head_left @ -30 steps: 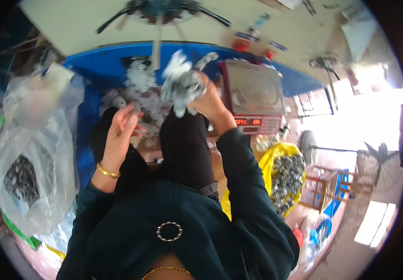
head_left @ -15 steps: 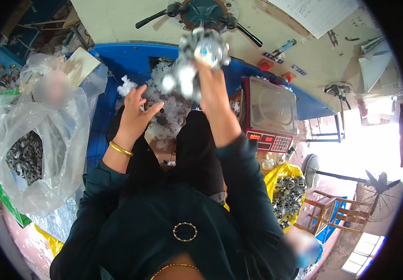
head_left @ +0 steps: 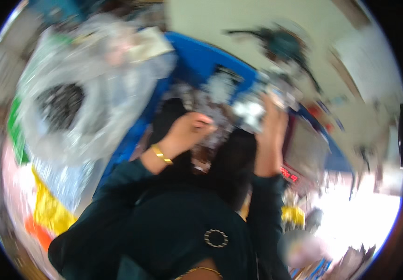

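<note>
Motion blurs the view. My right hand is closed round a small grey-and-white plush toy, held up over the blue bin's right side near the round dark green fixture with black handles on the table. My left hand, with a gold bangle at the wrist, hovers above my lap. Its fingers are curled together, and anything between them is too smeared to make out. White fluffy stuffing lies in the blue bin in front of me.
On the left stands a large clear plastic bag with grey plush pieces inside. To the right is a red-framed scale with a lit display. Paper sheets lie on the pale tabletop. A yellow bag sits lower right.
The view has swung, so the scene sits further right and is blurred. My right hand has drawn the plush toy back from the fixture. My left hand's spread fingers have curled in.
</note>
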The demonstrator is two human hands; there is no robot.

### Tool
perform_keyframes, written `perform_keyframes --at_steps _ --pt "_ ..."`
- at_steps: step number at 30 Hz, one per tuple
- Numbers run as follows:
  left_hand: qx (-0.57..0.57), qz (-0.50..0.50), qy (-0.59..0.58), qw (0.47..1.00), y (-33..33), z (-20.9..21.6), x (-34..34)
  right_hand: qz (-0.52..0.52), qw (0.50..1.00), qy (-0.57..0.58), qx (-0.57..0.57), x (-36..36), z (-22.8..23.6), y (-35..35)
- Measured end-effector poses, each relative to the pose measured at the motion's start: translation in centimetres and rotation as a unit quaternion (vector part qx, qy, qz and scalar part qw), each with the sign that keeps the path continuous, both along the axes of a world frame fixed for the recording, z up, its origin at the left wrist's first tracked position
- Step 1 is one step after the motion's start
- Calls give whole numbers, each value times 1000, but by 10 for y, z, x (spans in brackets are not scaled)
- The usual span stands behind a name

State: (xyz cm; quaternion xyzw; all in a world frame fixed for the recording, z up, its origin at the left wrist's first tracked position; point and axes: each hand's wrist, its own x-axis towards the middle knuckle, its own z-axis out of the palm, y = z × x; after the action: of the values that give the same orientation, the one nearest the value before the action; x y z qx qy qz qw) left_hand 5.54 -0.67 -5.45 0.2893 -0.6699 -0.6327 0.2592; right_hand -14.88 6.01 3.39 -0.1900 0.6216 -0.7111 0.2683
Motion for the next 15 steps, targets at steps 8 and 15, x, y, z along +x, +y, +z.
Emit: perform_keyframes --at_steps 8,15 --pt "-303 492 -113 808 -119 34 203 -34 884 369 285 -69 -57 154" --pt "-196 322 -644 666 -202 -21 377 -297 771 270 495 -155 -70 401"
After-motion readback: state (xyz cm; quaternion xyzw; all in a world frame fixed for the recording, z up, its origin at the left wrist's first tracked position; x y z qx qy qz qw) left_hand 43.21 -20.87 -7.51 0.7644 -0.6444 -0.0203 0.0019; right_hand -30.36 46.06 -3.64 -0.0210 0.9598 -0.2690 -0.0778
